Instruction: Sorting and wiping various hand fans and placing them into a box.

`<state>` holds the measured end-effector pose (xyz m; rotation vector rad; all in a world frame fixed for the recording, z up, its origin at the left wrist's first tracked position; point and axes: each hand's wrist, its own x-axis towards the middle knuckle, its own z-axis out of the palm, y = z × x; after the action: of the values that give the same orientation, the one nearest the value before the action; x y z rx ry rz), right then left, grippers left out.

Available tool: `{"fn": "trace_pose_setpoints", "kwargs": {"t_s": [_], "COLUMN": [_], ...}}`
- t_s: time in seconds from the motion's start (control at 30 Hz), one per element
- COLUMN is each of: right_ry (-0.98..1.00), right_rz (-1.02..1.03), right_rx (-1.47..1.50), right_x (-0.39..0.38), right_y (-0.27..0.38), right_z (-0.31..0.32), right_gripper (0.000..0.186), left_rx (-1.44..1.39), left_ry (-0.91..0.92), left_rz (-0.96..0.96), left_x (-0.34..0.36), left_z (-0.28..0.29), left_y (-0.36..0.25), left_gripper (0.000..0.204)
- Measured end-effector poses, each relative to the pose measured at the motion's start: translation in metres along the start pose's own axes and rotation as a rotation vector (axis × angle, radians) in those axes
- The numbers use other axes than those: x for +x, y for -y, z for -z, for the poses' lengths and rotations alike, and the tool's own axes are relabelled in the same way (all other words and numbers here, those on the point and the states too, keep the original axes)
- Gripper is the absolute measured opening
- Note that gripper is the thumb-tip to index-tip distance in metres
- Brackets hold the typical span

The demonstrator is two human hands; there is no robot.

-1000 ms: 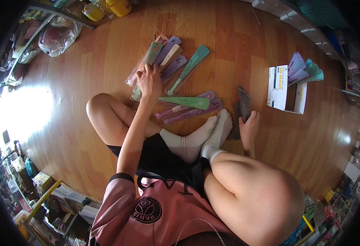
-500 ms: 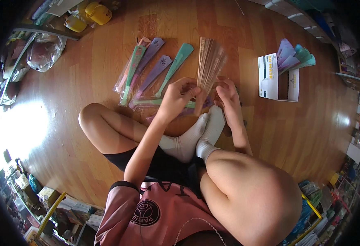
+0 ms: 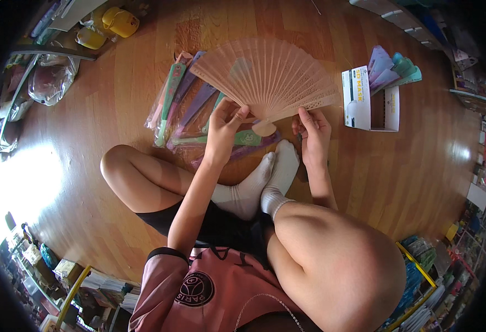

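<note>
A pale wooden folding fan [image 3: 270,74] with pierced slats is spread wide between my hands, above the floor. My left hand [image 3: 226,122] pinches its left side near the pivot, thumb on top. On the other side my right hand [image 3: 312,130] grips the right outer slat between thumb and fingers. Behind and below the spread fan lie several folded fans in clear sleeves, among them a green fan [image 3: 171,94] and a purple fan [image 3: 198,102]. Another green folded fan [image 3: 243,138] lies just under the pivot, partly covered by my left hand.
An open white box [image 3: 357,99] stands to the right, with purple and teal folded fans [image 3: 389,69] leaning out of it. My crossed legs and white socks [image 3: 281,166] are close below the fans. Yellow containers [image 3: 121,22] and a plastic bag [image 3: 53,80] sit at the far left.
The wooden fan has gone from nearly folded to widely spread. My right hand has shifted to its right outer slat, and the fan now covers part of the sleeved fans.
</note>
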<state>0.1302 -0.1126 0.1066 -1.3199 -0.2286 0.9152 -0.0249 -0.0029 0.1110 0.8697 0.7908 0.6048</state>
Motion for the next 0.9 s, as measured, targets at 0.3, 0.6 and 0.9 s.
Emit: {"fn": "trace_pose_setpoints", "kwargs": {"t_s": [0.3,0.6,0.9], "right_ry": [-0.214,-0.291,-0.287], "right_rz": [0.1,0.149,0.169], "right_rx": [0.105,0.122,0.075], "right_x": [-0.004,-0.003,0.002], "right_y": [-0.007,-0.027,-0.034], "right_z": [-0.006,0.003,0.013], "right_gripper": [0.02,0.019,0.02], "left_rx": [-0.007,-0.077,-0.149], "left_ry": [-0.103,-0.266,-0.015], "left_rz": [-0.129,-0.161,0.115], "left_x": [-0.001,-0.004,0.013], "left_z": [-0.017,-0.043,-0.041], "left_y": [0.025,0.049,0.063], "left_gripper": [0.033,0.043,0.028]}}
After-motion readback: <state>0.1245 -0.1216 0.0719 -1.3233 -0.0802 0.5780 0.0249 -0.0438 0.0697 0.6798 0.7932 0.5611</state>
